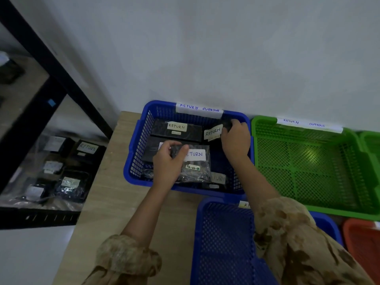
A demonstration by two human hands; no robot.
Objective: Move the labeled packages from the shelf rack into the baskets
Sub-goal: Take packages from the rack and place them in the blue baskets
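Both hands are inside a blue basket [134, 145] whose far rim bears a strip reading "RETURN OVERDUE". My left hand [167, 161] pinches the top corner of a clear bag [196, 167] holding dark contents and a white "RETURN" label. At the basket's far right corner, my right hand [235, 138] grips a dark package [213, 131] with a tilted "RETURN" label. A black box [176, 129] labeled "RETURN" lies at the back of the basket. More labeled packages [70, 184] sit on the low shelf of the black rack [43, 217] at the left.
A green basket [314, 165] with its own "RETURN OVERDUE" strip stands to the right. A second blue basket [224, 243] sits nearer me, an orange one [362, 243] at the lower right. All rest on a wooden table [107, 202] against a white wall.
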